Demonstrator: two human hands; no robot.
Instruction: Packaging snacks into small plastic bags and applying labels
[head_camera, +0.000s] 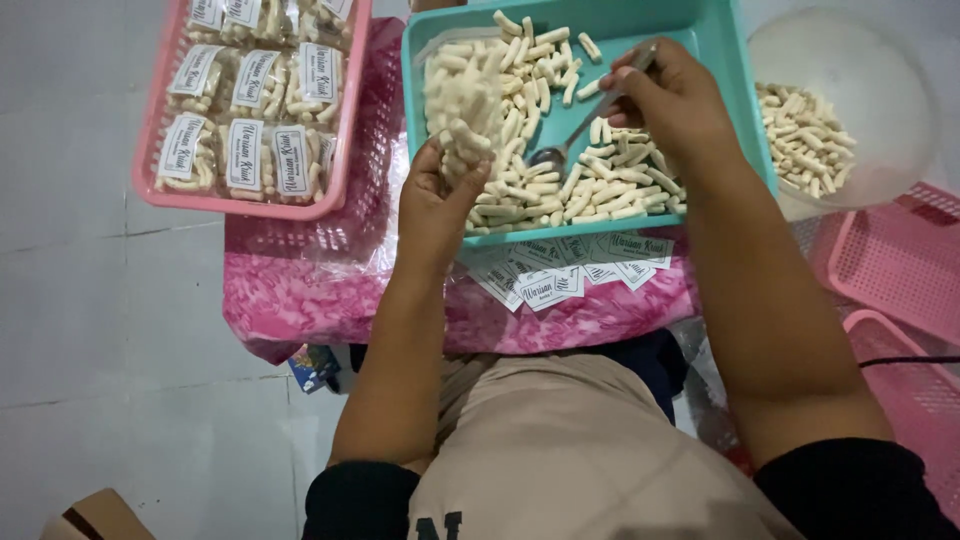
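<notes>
— What's hidden?
— The clear bag (468, 100) is hard to see; the left hand (432, 205) grips it upright over the teal tray (728, 60).
— The spoon (590, 118)?
— The right hand (672, 100) pinches it, bowl pointing down-left.

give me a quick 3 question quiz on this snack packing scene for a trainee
1. True or false: the right hand holds a metal spoon.
2. What does the left hand hold? A) a clear bag of snack sticks B) a paper label C) a pink basket
3. Fill in: the loose paper labels lie just in front of the ____ tray.

Key: 1 true. 2 A. 3 teal; the filled, labelled packs sit in the pink basket at the left instead.
</notes>
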